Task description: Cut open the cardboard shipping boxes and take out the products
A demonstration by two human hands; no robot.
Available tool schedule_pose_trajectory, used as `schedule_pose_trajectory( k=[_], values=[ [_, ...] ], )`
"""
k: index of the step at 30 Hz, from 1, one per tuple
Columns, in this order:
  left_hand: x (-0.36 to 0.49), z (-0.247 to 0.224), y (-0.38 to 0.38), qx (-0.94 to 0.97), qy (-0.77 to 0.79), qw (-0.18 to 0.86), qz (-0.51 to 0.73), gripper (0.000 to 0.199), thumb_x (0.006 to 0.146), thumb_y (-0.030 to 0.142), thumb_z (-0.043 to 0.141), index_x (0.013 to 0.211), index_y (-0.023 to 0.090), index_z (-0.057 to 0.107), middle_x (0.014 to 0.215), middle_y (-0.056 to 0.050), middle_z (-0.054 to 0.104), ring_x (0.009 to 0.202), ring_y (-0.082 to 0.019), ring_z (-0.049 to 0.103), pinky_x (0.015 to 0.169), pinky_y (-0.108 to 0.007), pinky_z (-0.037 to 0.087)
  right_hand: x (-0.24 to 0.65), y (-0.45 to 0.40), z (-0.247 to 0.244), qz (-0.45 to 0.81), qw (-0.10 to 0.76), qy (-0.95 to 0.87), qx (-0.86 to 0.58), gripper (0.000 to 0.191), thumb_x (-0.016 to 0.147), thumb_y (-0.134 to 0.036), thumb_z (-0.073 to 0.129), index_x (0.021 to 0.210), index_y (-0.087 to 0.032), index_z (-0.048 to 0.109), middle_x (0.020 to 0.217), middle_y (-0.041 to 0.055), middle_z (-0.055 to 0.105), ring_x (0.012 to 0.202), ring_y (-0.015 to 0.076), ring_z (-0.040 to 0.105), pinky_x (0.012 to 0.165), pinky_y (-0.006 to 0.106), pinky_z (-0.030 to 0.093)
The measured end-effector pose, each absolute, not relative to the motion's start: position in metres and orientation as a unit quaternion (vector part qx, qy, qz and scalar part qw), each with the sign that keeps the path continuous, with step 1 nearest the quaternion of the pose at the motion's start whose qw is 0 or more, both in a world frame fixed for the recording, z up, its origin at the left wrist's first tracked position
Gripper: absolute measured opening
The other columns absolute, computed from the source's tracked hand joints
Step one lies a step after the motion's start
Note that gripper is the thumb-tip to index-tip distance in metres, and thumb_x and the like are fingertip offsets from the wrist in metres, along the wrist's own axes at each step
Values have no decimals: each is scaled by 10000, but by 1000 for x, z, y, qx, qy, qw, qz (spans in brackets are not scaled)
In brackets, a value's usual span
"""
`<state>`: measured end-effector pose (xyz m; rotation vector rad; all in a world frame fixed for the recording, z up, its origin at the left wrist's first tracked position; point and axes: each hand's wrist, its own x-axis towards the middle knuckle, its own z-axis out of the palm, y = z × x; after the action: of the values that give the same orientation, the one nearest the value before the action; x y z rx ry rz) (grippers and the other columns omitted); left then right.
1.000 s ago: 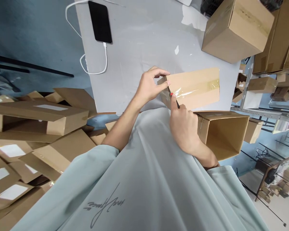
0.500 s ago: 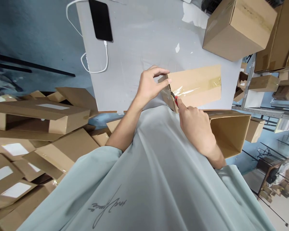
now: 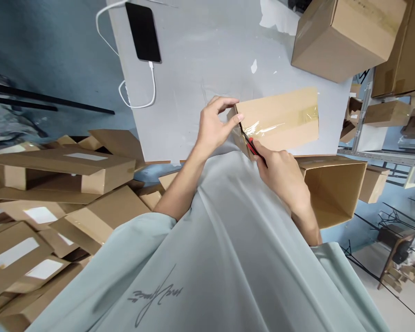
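Box (image 3: 280, 115) is lying on the grey table (image 3: 193, 50), its end edge meeting a red-and-black cutter (image 3: 251, 145).

The left hand (image 3: 212, 124) is steadying the box's left end, thumb and forefinger parted and pressing near its far corner; the other fingers are bending beside them. The right hand (image 3: 280, 173) is gripping the cutter, fingers curling closed around its handle, while the dark tip is touching the box's edge just below the left thumb. Clear tape is shining on the top face. A phone (image 3: 143, 32) is lying farther left, joined to a white cable (image 3: 154, 87), and a larger carton (image 3: 332, 46) is standing at the table's far right.
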<state>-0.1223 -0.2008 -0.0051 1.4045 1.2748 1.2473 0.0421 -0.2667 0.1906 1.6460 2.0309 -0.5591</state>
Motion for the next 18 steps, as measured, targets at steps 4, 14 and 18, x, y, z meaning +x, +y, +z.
schedule_pose_trajectory(
  k=[4,14,18],
  values=[
    [-117,-4,-203,546,516,421,507,613,987,811,756,1345,313,761,1378,-99,769,1362,-332,738,1226,-517,594,61,-261,191,-253,149,759,581,520,1156,-215,480,1639,-263,667,1194,112,885,1035,329,832,885,357,561],
    [-117,-5,-203,539,520,430,505,618,978,810,774,1353,320,758,1402,-99,747,1392,-337,723,1257,-530,580,26,-316,198,-189,353,694,598,731,1114,-91,439,1831,-227,405,1089,154,846,907,276,842,741,329,622],
    [-117,-7,-204,542,520,426,504,667,974,835,760,1379,304,747,1418,-109,744,1421,-352,717,1267,-541,578,49,-333,212,-180,274,707,626,675,1139,-168,475,1802,-298,474,1076,122,845,806,261,816,733,340,618]
  ],
)
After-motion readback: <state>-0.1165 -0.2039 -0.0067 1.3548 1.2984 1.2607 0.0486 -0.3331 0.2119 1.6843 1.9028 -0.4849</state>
